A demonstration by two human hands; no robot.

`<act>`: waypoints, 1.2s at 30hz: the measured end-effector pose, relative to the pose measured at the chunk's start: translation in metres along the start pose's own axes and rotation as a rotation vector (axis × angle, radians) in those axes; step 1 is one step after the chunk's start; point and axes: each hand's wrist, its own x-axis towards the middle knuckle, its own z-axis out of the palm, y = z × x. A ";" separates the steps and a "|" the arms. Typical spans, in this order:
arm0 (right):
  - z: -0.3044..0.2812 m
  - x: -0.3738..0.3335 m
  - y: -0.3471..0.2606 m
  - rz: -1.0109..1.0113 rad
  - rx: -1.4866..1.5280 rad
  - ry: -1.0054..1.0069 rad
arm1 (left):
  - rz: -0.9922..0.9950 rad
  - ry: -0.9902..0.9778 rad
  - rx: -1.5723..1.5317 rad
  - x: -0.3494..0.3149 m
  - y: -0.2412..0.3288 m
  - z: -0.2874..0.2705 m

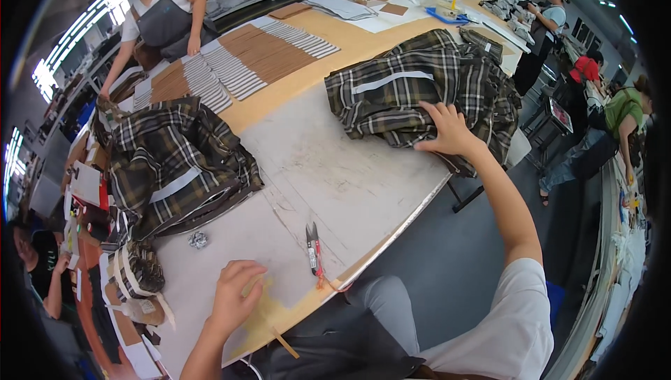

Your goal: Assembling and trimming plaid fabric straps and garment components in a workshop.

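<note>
At the table's right edge lies a pile of folded dark plaid garments (391, 111) with a white strip across it. My right hand (451, 130) reaches out and rests on the near side of that pile, its fingers spread. Low over the near left of the white table (300, 149), my left hand (236, 295) hovers with loosely bent fingers, the thumb apart and nothing held. Between the hands lie red-handled thread snips (312, 247), tied to an orange cord. Another plaid garment (178, 146), also with a white strip, is heaped at the left.
Left of me are a small crumpled ball (198, 240) and a tied plaid bundle (138, 269). Beyond, rows of brown and white striped pieces (244, 62) cover the table before a masked person (166, 13). A blue tray (447, 15) sits at the back; other people work at the right.
</note>
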 end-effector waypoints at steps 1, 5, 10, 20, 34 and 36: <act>0.000 0.011 -0.007 -0.001 -0.056 0.070 | 0.025 -0.001 -0.006 0.000 0.006 0.002; -0.003 0.055 -0.012 -0.096 -0.239 0.120 | 0.084 0.007 -0.023 -0.011 0.030 0.002; -0.130 0.026 -0.093 -0.343 0.035 0.517 | -0.187 -0.031 -0.500 -0.025 0.051 0.013; -0.168 -0.197 -0.164 -0.862 0.696 -0.166 | -0.221 -0.165 -1.930 -0.037 0.072 0.061; -0.130 -0.253 -0.290 -0.214 1.256 -0.299 | -0.001 0.297 -0.078 -0.164 0.125 0.045; -0.132 -0.257 -0.297 -0.227 1.242 -0.255 | -0.108 0.178 -0.048 -0.175 0.129 0.028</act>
